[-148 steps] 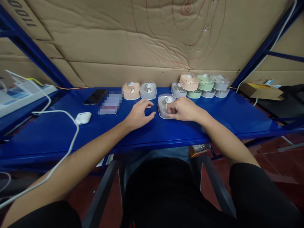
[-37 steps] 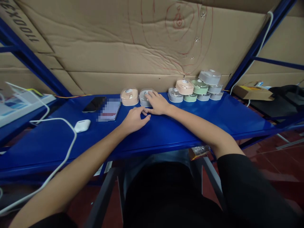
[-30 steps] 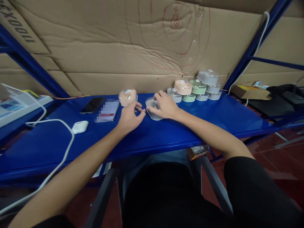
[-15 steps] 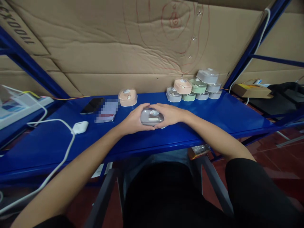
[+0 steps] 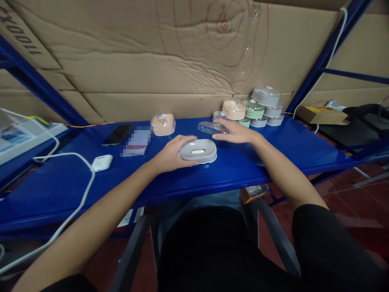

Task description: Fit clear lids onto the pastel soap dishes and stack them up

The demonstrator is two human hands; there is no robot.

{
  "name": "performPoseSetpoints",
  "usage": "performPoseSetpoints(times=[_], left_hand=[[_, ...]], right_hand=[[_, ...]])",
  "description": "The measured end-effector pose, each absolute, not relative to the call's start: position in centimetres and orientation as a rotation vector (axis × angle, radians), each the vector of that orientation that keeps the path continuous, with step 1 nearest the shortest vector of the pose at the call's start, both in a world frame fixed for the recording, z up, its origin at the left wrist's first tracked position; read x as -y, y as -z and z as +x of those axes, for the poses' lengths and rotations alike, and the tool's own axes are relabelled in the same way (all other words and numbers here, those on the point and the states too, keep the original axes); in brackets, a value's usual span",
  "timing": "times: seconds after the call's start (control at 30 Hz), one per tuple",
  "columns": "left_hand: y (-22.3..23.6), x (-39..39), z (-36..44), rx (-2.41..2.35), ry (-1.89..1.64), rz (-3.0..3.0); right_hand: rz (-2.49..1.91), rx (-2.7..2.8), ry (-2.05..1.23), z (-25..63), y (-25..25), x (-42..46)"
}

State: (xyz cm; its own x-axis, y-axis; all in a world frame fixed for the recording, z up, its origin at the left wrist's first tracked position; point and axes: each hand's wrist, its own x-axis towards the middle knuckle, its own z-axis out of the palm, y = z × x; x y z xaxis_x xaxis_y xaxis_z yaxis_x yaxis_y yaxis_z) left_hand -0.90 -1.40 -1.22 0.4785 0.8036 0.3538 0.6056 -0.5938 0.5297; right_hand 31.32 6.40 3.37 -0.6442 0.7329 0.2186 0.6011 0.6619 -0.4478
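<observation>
In front of me, a grey oval box (image 5: 205,147) rests on the blue table, uncovered, with a small cream-coloured piece (image 5: 197,151) inside. My left hand (image 5: 173,155) grips its left end, thumb at the near side and fingers at the far side. Just beyond it to the right, my right hand (image 5: 235,132) pinches a clear plastic lid (image 5: 208,128) and holds it in the air, apart from the box. Behind that lid, several lidded boxes in peach, green (image 5: 254,109) and grey are stacked. One peach box (image 5: 163,124) stands alone at the back.
On the left of the blue table (image 5: 69,178) lie a dark phone (image 5: 118,135), a lit phone (image 5: 138,140) and a white earbud case (image 5: 102,162). A white cable (image 5: 88,190) crosses the left side. Cardboard (image 5: 121,73) lines the back, between blue posts.
The clear lid has come off the grey box, lifted up and to the right by my right hand. My left hand stays on the box.
</observation>
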Motion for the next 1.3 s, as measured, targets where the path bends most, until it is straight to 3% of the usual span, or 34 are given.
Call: performPoseSetpoints(times=[0.4, 0.6, 0.9, 1.3], left_hand=[[1.2, 1.4, -1.1, -1.197, -0.839, 2.491], [1.5, -0.1, -2.3, -1.592, -1.033, 2.388], [1.8, -1.1, -3.2, -1.822, -0.835, 2.322], [2.0, -2.0, -4.0, -1.872, -0.839, 2.184]], right_hand=[[-1.306, 2.520, -0.450, 31.5, -2.6, -7.2], [-1.368, 2.581, -0.415, 31.7, -2.9, -7.1], [-1.481, 2.710, -0.266, 31.3, -2.6, -6.6], [-1.481, 2.704, -0.294, 31.5, -2.3, -7.0]])
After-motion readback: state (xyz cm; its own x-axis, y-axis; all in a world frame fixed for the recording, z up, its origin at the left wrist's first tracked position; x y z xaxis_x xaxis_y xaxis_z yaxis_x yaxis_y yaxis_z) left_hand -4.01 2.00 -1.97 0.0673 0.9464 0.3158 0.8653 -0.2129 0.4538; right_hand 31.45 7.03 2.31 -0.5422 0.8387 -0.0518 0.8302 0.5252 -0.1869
